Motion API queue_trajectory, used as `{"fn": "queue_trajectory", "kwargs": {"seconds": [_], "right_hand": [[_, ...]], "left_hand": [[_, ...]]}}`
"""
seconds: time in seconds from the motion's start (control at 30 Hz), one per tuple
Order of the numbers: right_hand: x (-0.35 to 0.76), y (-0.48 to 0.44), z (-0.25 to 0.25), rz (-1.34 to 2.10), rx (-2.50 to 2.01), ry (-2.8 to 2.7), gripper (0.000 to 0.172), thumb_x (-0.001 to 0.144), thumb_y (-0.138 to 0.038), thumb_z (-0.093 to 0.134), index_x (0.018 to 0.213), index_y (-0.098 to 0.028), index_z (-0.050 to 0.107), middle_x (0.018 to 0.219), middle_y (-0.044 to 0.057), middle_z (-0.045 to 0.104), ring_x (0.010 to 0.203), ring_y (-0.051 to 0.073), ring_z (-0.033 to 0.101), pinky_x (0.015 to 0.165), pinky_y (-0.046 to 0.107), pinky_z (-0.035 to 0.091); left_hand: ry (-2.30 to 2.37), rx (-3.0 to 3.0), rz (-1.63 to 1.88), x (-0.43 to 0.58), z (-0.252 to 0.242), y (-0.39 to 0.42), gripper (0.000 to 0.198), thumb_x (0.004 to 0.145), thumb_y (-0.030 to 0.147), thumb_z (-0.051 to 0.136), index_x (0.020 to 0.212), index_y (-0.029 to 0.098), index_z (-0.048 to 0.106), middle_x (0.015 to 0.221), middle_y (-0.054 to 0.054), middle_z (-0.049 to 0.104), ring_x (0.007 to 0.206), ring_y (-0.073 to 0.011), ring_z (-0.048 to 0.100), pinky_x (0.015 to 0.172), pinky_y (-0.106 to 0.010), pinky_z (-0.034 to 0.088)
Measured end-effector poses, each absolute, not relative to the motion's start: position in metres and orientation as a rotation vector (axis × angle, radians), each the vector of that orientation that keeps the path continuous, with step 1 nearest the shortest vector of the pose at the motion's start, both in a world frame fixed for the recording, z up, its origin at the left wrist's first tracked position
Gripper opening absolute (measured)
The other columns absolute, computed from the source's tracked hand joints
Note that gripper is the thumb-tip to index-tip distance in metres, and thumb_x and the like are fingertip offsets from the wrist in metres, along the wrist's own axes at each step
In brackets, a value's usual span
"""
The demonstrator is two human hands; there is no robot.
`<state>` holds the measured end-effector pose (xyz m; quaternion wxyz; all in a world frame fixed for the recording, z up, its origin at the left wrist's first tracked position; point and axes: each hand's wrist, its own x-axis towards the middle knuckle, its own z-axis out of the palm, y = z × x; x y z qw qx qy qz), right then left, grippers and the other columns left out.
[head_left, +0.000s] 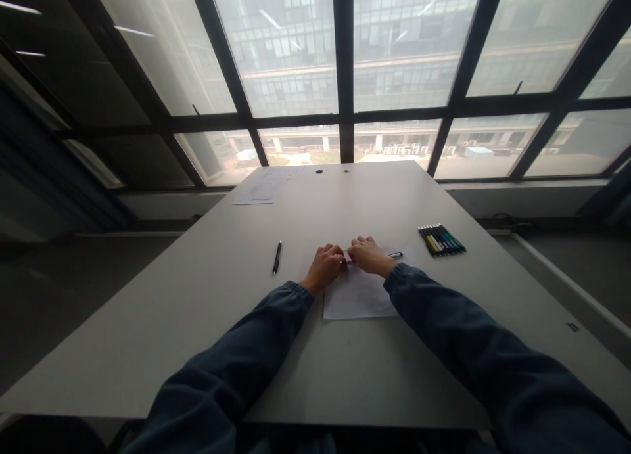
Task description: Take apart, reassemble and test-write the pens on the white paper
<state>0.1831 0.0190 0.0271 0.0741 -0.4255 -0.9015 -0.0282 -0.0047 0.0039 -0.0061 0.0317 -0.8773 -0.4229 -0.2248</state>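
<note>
Table (197, 322): pale and flat, and it carries everything listed here; the landmark is the white sheet (362, 299) in front of the person.
Printed paper (261, 190): far to the left of the white sheet, at the far edge of the table, lying flat.
Black pen (277, 257): left of the white sheet, lying alone on the bare table, apart from both hands.
Left hand (324, 267): at the top left corner of the white sheet, fingers curled in, touching the right hand; I cannot tell if it grasps anything.
Right hand (369, 255): on the top edge of the white sheet, fingers clenched around the grey pen.
Grey pen (396, 254): over the top edge of the white sheet, one end sticking out to the right of the right hand.
Row of pens (441, 239): right of the white sheet, well apart from it, side by side.
</note>
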Motion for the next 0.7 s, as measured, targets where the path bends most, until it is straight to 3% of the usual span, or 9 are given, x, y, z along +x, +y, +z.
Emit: {"fn": "queue_trajectory", "kwargs": {"seconds": [0.27,0.43,0.6,0.7], "right_hand": [[0.190,0.019,0.027,-0.135,-1.296,-2.705,0.019,0.081,-0.001,0.056,0.085,-0.017,0.067,0.100,0.014,0.066,0.096,0.027,0.054,0.079,0.037,0.031],[0.206,0.017,0.031,-0.181,-1.369,-2.606,0.026,0.079,0.005,0.052,0.088,-0.015,0.065,0.094,0.014,0.068,0.093,0.026,0.056,0.080,0.037,0.028],[0.224,0.007,0.029,-0.184,-1.372,-2.493,0.021,0.088,-0.003,0.050,0.086,-0.016,0.065,0.087,0.011,0.069,0.088,0.024,0.055,0.080,0.037,0.027],[0.231,0.000,0.021,-0.132,-1.278,-2.415,0.017,0.093,-0.011,0.052,0.096,-0.018,0.067,0.092,0.010,0.068,0.093,0.023,0.055,0.085,0.037,0.028]], "left_hand": [[-1.283,-2.708,-0.724,-0.004,-0.006,0.004,0.010,0.083,0.015,0.067,0.081,0.022,0.073,0.097,-0.008,0.067,0.100,-0.0245,0.056,0.089,-0.041,0.042],[-1.320,-2.699,-0.732,-0.005,-0.003,0.002,0.007,0.085,0.025,0.069,0.089,0.023,0.074,0.102,-0.008,0.066,0.102,-0.0250,0.054,0.091,-0.042,0.041],[-1.326,-2.700,-0.693,-0.005,-0.001,0.002,0.009,0.086,0.023,0.067,0.082,0.024,0.075,0.102,-0.007,0.066,0.102,-0.0248,0.054,0.089,-0.041,0.042],[-1.320,-2.691,-0.717,-0.004,-0.002,0.002,0.010,0.087,0.020,0.066,0.083,0.022,0.074,0.102,-0.007,0.067,0.101,-0.0241,0.055,0.088,-0.041,0.042]]}}
